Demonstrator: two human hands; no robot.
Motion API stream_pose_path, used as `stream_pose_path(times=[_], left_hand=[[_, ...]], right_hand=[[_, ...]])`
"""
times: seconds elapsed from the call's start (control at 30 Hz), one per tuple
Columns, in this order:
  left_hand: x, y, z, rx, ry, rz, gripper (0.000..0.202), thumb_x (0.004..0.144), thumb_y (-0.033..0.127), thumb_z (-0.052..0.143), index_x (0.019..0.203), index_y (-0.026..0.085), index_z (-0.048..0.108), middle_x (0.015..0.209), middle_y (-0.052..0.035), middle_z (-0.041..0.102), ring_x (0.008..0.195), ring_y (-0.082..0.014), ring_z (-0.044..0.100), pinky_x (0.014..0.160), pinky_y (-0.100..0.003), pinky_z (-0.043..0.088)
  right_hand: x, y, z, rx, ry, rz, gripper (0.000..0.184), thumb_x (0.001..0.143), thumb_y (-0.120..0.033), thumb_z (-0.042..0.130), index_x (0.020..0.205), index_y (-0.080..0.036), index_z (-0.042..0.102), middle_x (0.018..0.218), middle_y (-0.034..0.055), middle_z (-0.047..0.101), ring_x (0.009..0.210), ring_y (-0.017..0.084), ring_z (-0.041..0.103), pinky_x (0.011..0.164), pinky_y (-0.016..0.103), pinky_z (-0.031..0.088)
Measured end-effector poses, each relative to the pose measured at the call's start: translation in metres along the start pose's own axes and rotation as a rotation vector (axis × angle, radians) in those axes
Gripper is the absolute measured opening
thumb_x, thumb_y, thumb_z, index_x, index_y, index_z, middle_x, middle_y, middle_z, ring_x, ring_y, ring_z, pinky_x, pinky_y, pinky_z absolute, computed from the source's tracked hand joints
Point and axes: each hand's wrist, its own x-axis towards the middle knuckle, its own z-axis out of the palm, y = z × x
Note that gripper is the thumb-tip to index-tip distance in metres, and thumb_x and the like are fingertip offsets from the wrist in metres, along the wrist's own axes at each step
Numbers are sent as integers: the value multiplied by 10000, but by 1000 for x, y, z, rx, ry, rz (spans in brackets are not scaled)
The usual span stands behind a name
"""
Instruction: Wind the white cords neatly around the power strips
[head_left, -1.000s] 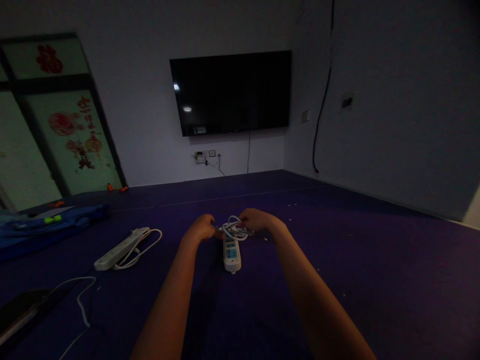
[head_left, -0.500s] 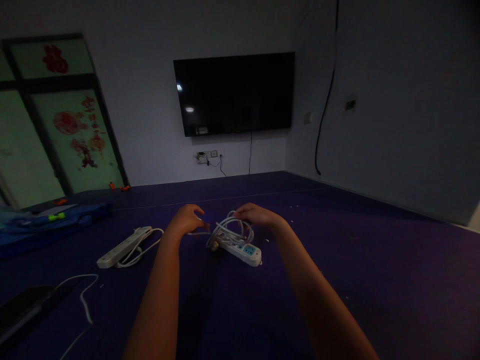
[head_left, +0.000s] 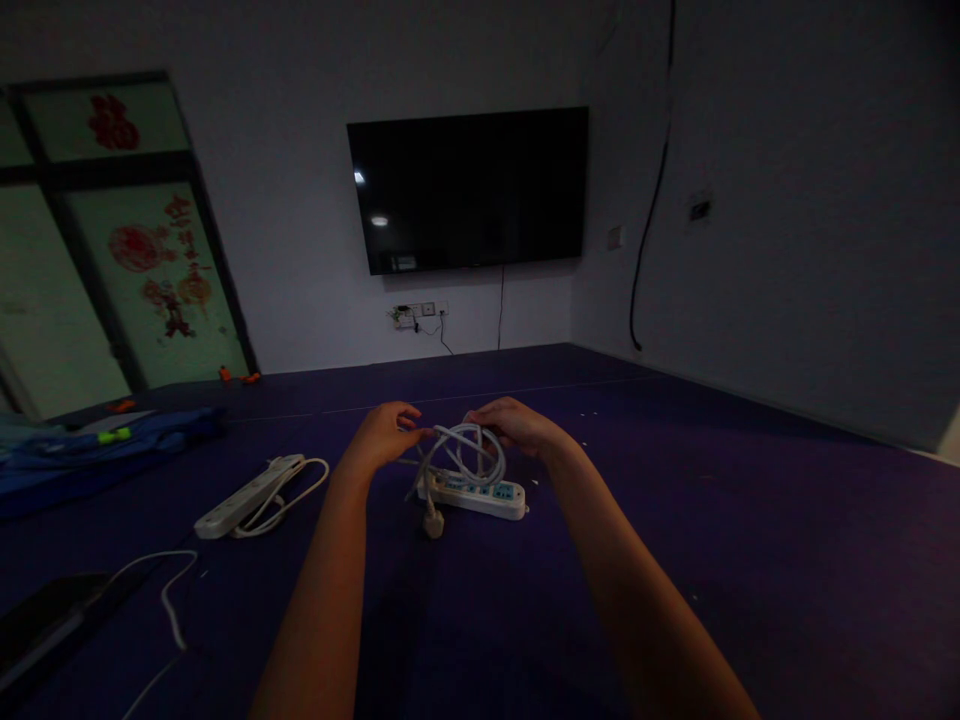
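Observation:
A coiled white power cord is held up between my two hands, above a white power strip with blue sockets. My left hand pinches the cord at the left side of the coil, thumb toward it. At the upper right of the loops, my right hand has its fingers closed on the cord. The cord's plug hangs down at the left end of the strip, in front of it.
Another white power strip with its looped cord lies to the left on the purple floor. Nearer at left are a dark flat device and a thin white cable. Blue cloth lies farther left. A television hangs on the wall.
The cord coil has been lifted slightly and the plug now dangles lower. My left hand has moved right, onto the coil. The power strip has turned to lie more crosswise.

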Motion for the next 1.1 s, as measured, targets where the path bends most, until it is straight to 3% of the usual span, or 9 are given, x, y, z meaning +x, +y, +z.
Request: stream_pose_path(times=[0.13, 0.27, 0.47, 0.6, 0.67, 0.73, 0.9, 1.1], left_hand=[[-6, 14, 3, -45, -116, 229, 606, 512, 221, 772, 1090, 147, 607, 1124, -116, 643, 1062, -225, 584, 941, -363, 418], [-7, 21, 18, -85, -210, 327, 718, 484, 123, 758, 1173, 164, 561, 1210, -120, 603, 1103, -231, 563, 951, -366, 417], [-2, 21, 36, -32, -156, 330, 393, 694, 47, 529, 1055, 171, 622, 1038, -85, 681, 917, -171, 634, 805, -287, 464], [0, 19, 32, 39, -94, 210, 337, 680, 9, 514, 958, 158, 631, 935, -82, 695, 845, -166, 639, 733, -254, 461], [1, 16, 29, 76, -39, 76, 296, 680, 12, 516, 907, 161, 634, 879, -74, 696, 786, -158, 640, 690, -237, 458], [3, 11, 25, 91, 25, -41, 244, 697, 39, 526, 880, 161, 630, 849, -74, 693, 740, -154, 639, 647, -225, 452], [6, -2, 12, 127, 158, -183, 126, 740, 163, 558, 854, 146, 609, 842, -103, 684, 692, -165, 642, 577, -222, 429], [1, -5, 3, 111, 215, -258, 180, 775, 275, 536, 864, 124, 576, 793, -103, 677, 549, -153, 633, 512, -228, 411]], right_hand=[[3, 1, 3, 25, 7, 2, 277, 856, -175, 520, 600, -119, 612, 427, -19, 555, 359, 67, 491, 373, 159, 383], [6, 3, 8, 81, -9, 9, 291, 868, -187, 503, 610, -118, 620, 465, -8, 581, 387, 81, 516, 423, 188, 444], [11, 9, 10, 87, -61, -39, 255, 844, -260, 566, 653, -107, 637, 506, 3, 600, 408, 68, 499, 427, 170, 410], [20, 16, 3, -24, 77, -109, 385, 910, -389, 436, 751, -116, 655, 618, 45, 645, 478, 76, 535, 491, 186, 435], [27, 25, -4, -219, 198, -73, 413, 927, -405, 379, 790, -134, 658, 675, 67, 660, 544, 99, 575, 536, 206, 453], [33, 39, -10, -449, 233, 12, 365, 894, -395, 456, 701, -155, 653, 605, 64, 634, 558, 130, 591, 529, 223, 438], [38, 70, -15, -650, 46, 204, 352, 680, -266, 715, 400, -177, 522, 324, -2, 436, 418, 144, 538, 459, 238, 408], [34, 75, 0, -727, -253, 432, 400, 653, -478, 687, 456, -149, 575, 363, 55, 543, 380, 151, 553, 413, 251, 458]])
